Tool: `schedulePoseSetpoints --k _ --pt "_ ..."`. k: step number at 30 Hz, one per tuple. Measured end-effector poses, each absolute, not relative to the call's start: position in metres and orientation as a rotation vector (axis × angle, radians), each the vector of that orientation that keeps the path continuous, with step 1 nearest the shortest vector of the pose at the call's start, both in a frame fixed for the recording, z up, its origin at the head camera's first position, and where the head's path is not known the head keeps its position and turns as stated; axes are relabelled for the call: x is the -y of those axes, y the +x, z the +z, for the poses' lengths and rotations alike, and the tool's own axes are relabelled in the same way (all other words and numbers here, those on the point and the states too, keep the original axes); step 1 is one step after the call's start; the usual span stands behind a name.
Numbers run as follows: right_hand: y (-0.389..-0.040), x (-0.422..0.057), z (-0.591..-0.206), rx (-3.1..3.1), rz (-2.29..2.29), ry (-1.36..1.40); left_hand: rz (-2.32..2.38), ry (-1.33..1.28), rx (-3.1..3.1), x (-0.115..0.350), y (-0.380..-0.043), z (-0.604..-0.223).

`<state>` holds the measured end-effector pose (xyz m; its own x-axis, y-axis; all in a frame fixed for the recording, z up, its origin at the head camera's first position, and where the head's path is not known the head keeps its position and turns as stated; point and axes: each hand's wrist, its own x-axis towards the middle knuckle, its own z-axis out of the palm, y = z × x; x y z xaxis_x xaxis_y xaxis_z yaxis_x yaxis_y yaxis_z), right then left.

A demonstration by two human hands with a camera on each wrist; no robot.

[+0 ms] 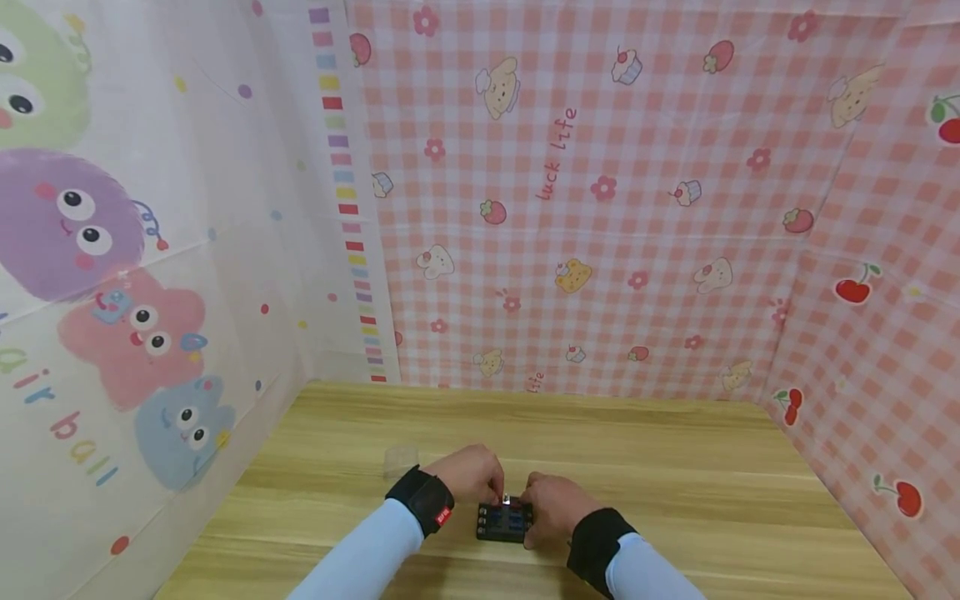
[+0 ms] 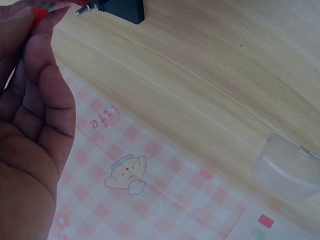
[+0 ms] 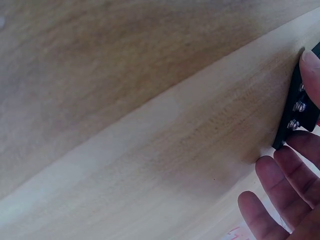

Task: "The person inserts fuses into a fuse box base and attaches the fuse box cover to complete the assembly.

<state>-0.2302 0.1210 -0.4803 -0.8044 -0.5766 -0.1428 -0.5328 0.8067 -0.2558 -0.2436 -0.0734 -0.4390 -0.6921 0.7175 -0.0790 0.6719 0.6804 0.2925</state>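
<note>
A black fuse block (image 1: 504, 528) with rows of screw terminals and blue parts lies on the table before me. My right hand (image 1: 558, 502) holds it by its right end, thumb on the near side and index finger on the far side. In the right wrist view, its silver screws (image 3: 298, 107) show between thumb and index finger; the other fingers hang free. At the block's far edge, by a shiny metal stud (image 1: 507, 500), is my left hand (image 1: 471, 475). Its thumb and index finger pinch a small red-orange piece (image 2: 40, 16), mostly hidden by the fingertips.
A clear plastic cover (image 1: 401, 461) lies on the wood-grain table (image 1: 637, 442), beyond my left wrist. Printed cloth walls (image 1: 600, 242) stand at the back and both sides. Black bands (image 1: 422, 498) wrap both wrists.
</note>
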Motion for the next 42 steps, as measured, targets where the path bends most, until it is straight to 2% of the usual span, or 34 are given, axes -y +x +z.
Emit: schedulePoseSetpoints --k 42 --pt "-0.228 -0.124 -0.479 -2.799 -0.287 -0.926 0.23 1.061 -2.672 0.064 -0.237 -0.454"
